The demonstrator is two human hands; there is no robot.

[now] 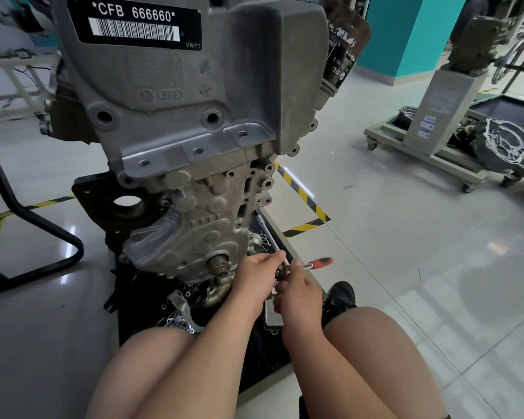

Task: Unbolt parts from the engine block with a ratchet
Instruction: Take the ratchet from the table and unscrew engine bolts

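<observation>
A grey engine block (176, 122) stands upright in front of me, with a barcode label at its top. Low on it a short shaft (217, 262) sticks out of the lower cover. Just right of that shaft, my left hand (254, 276) and my right hand (298, 293) meet on a ratchet (310, 264) with a red handle that points right. My left fingers pinch its metal head end. My right hand curls around the same metal part from below. The socket end is hidden between my fingers.
The engine stands on a black mat (263, 352) littered with loose metal parts (180, 309) and a long extension bar (265, 228). A black oil filter (342, 55) hangs at the upper right. A wheeled stand (436, 146) with another casing stands at the right. Yellow-black floor tape (303, 195) runs behind.
</observation>
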